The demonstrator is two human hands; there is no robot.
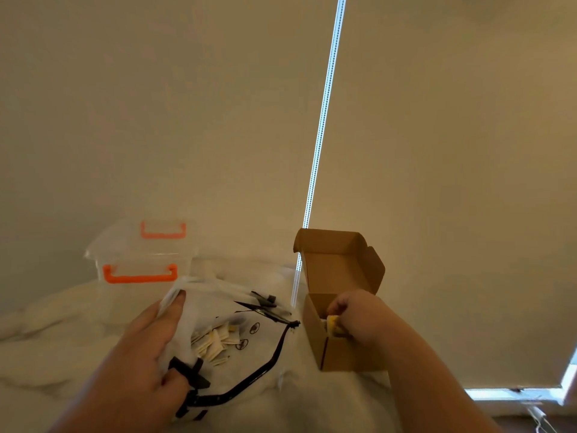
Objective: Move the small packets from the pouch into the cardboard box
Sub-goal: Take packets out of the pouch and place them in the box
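Clear bin (140, 260) stands behind. Left hand (137, 348) grips pouch (218, 304) of packets (215, 342); right hand (352, 314) pinches 1 packet (332, 326) in cardboard box (343, 354).

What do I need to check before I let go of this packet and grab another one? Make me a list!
1. Cardboard box open: ok, its lid stands up.
2. Right hand at the box opening: ok.
3. Yellow packet pinched in that hand, over the box: ok.
4. Left hand holds the pouch: ok, it grips one edge.
5. More to fetch: ok, a pile of packets shows through the pouch.
6. Room inside the box: cannot tell, your hand hides it.
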